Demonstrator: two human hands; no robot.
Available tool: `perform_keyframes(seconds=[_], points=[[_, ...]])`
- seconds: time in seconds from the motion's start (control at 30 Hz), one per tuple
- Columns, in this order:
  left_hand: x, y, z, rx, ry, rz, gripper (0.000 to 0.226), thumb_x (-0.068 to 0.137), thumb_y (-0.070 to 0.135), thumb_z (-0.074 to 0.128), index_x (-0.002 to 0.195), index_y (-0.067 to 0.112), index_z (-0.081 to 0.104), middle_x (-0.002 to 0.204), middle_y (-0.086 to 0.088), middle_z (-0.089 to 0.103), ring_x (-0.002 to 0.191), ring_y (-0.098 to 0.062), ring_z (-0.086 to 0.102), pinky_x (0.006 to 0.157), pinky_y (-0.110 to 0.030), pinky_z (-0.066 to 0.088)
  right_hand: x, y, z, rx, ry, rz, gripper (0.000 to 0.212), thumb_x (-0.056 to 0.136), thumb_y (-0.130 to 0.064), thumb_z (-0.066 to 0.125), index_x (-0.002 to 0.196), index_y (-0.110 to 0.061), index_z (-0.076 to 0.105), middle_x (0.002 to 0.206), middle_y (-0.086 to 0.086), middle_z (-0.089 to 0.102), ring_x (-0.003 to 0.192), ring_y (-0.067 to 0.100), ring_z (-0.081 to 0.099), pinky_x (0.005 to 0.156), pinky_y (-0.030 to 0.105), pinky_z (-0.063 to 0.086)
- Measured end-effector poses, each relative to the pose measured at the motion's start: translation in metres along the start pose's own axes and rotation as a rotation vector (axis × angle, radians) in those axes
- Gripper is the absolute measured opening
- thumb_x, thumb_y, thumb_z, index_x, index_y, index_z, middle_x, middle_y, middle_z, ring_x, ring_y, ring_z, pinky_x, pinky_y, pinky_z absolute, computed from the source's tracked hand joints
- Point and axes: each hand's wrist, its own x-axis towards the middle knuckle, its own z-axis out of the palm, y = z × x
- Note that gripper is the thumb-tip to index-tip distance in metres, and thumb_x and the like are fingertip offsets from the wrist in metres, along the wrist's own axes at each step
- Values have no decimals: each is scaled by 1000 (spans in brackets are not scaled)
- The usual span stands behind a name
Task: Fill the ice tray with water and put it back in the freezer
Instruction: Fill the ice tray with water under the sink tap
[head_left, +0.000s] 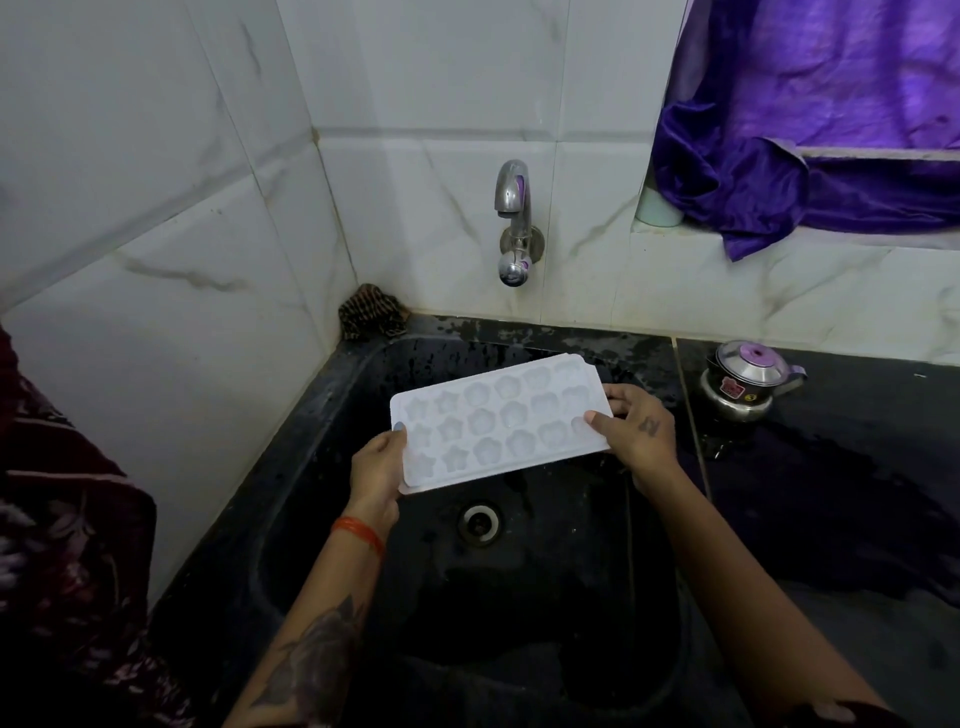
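Note:
A white ice tray (498, 423) with star and flower shaped cells is held level over the black sink (322, 415). My left hand (375, 470) grips its near left end, thumb on top. My right hand (631, 428) grips the right end, thumb on the rim and fingers behind. A chrome tap (513, 218) juts from the tiled wall above and behind the tray; no water runs from it. The sink drain (480, 522) lies below the tray. The freezer is not in view.
A small steel kettle (745, 384) stands on the wet black counter (857, 467) to the right. A dark scrub cloth (370, 312) sits in the back left corner. Purple curtain fabric (779, 171) drapes over the sill at upper right.

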Motion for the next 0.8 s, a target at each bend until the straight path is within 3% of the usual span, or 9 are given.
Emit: perform_keyframes(seconds=[0.13,0.23,0.33,0.43,0.57,0.67,0.8], points=[[9,-12,-1,72,-4,-31,18,95,16,54,85,4,61,93,-13,63,83,-27,60,78,-38,51,2,-3,1,1,47,-60,26,81,-9,69,107,-10,64,86,-1,64,84,19,64,71,27,51],[16,-17,-3,144,-5,-27,16,94,12,56,102,0,64,102,-18,65,92,-31,63,83,-43,54,2,-4,3,-4,78,-91,24,82,-11,68,106,-12,64,84,-7,61,72,1,56,59,10,40],[23,-22,-5,194,-22,-18,17,92,11,58,102,-2,64,99,-20,66,83,-31,63,73,-39,54,1,-6,3,-4,91,-130,22,83,-11,67,105,-13,64,87,-8,60,71,-6,53,55,2,36],[24,-24,-6,227,-23,-2,18,92,11,60,104,-1,65,94,-17,66,73,-25,62,65,-31,52,-1,-9,4,9,101,-176,23,82,-10,67,105,-12,65,91,-5,63,76,1,57,62,6,40],[25,-26,-6,225,-27,0,24,91,11,61,111,-2,63,96,-16,66,83,-25,63,62,-25,49,-2,-12,5,37,102,-245,23,81,-9,68,104,-11,65,92,-3,64,86,13,61,71,19,47],[25,-28,-5,197,-33,3,28,91,10,60,114,-6,61,93,-16,66,76,-21,62,63,-24,49,-3,-14,5,41,99,-295,22,80,-9,69,102,-12,66,92,-4,65,87,14,62,76,23,49],[23,-28,-5,165,-29,12,24,91,7,60,110,-6,60,79,-10,63,69,-16,60,64,-24,49,-3,-17,5,61,84,-350,21,79,-8,69,100,-13,67,92,-4,65,87,16,64,75,21,49]])
